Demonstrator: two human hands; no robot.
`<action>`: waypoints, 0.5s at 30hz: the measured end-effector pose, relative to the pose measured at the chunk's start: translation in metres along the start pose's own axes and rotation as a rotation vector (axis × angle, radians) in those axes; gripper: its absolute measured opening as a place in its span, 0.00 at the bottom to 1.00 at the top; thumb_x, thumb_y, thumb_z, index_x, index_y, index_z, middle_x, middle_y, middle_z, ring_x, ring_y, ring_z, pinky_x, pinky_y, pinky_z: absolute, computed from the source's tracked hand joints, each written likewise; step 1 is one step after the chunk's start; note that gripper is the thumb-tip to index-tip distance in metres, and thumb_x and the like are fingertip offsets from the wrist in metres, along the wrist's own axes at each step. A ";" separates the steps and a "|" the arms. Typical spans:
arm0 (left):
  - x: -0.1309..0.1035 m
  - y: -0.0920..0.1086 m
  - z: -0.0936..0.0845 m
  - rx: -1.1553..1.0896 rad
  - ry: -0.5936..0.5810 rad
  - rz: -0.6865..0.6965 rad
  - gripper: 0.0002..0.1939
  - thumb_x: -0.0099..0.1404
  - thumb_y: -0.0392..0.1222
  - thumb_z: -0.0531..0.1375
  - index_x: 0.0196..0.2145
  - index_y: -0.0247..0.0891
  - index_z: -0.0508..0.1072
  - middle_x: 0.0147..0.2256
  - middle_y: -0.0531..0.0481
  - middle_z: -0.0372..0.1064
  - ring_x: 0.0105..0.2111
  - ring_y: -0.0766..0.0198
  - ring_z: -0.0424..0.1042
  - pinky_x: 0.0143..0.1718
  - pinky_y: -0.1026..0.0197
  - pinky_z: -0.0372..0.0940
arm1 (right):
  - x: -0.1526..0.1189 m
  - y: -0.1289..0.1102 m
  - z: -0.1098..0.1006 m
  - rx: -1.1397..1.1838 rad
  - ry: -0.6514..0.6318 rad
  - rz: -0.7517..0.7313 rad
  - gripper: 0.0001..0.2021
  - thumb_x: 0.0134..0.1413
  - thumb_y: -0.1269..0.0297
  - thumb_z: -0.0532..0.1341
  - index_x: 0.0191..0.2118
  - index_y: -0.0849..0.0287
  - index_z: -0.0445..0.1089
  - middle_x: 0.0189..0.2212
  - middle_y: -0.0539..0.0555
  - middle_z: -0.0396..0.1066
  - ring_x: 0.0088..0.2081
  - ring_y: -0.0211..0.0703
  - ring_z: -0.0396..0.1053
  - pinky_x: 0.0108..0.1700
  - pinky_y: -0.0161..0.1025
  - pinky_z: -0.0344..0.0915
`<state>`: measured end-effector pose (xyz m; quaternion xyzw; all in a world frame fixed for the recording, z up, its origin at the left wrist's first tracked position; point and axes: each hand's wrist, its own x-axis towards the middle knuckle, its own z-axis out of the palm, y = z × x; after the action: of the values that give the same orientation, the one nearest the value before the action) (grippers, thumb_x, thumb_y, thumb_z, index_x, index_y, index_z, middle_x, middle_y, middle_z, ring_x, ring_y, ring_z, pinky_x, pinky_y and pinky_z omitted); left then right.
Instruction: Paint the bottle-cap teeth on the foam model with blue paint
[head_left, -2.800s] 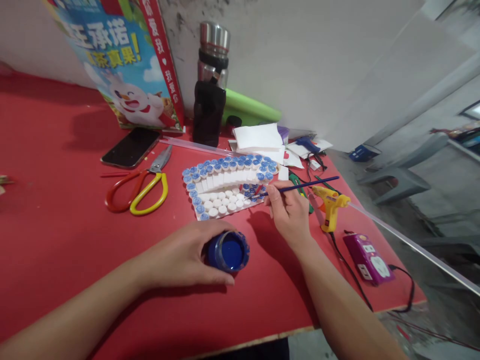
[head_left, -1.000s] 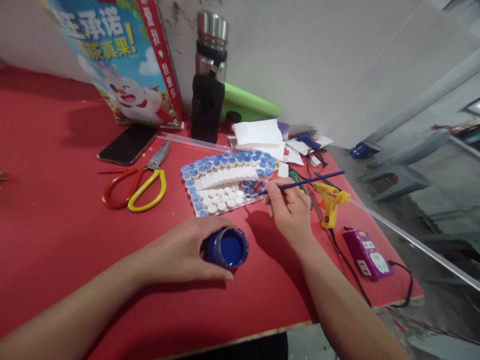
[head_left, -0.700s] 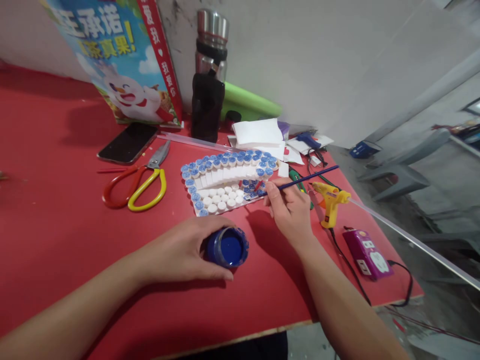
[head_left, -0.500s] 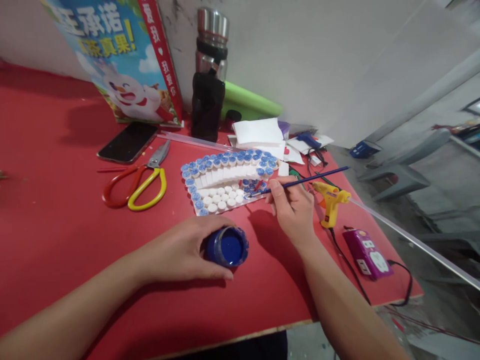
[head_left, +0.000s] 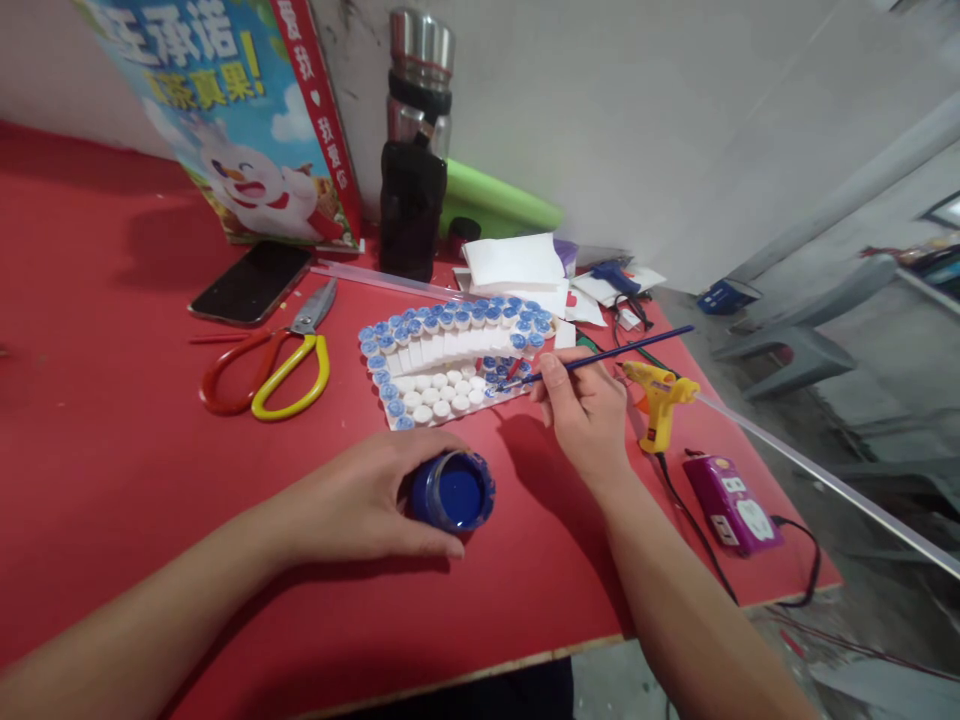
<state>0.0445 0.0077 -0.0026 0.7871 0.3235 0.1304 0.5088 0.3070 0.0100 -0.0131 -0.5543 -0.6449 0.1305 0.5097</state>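
Note:
My left hand [head_left: 367, 500] is wrapped round a glass jar of blue paint [head_left: 459, 492], which it holds tilted toward me at the table's front. Pinched in my right hand [head_left: 581, 410] is a thin blue paintbrush [head_left: 615, 353], its tip down at the lower right part of a handmade piece [head_left: 450, 345]. This piece carries round white discs [head_left: 433, 392] in the middle, a curved row of white strips above them, and blue-painted discs [head_left: 379, 362] along its edge. More blue shows around the brush tip; whether the bristles touch a disc I cannot tell.
Red-and-yellow scissors [head_left: 289, 365] and a phone [head_left: 250, 283] lie to the left. Behind stand a flask [head_left: 416, 150] and a printed box [head_left: 247, 130]. A yellow glue gun [head_left: 658, 405] with a long clear stick and a purple power block [head_left: 733, 505] sit on the right, with cables.
The brush tip has shifted very slightly over the lower right discs. The whole view has slid a little to the left; my left hand keeps its hold on the jar.

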 end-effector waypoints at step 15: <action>0.002 0.003 -0.001 -0.002 -0.002 -0.007 0.30 0.56 0.50 0.77 0.54 0.44 0.77 0.50 0.49 0.80 0.45 0.53 0.79 0.47 0.58 0.72 | 0.000 0.001 0.002 0.002 -0.031 -0.031 0.13 0.73 0.54 0.60 0.38 0.55 0.70 0.23 0.45 0.72 0.19 0.33 0.67 0.26 0.34 0.64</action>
<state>0.0463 0.0091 0.0005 0.7854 0.3257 0.1280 0.5105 0.3056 0.0111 -0.0146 -0.5417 -0.6610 0.1317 0.5023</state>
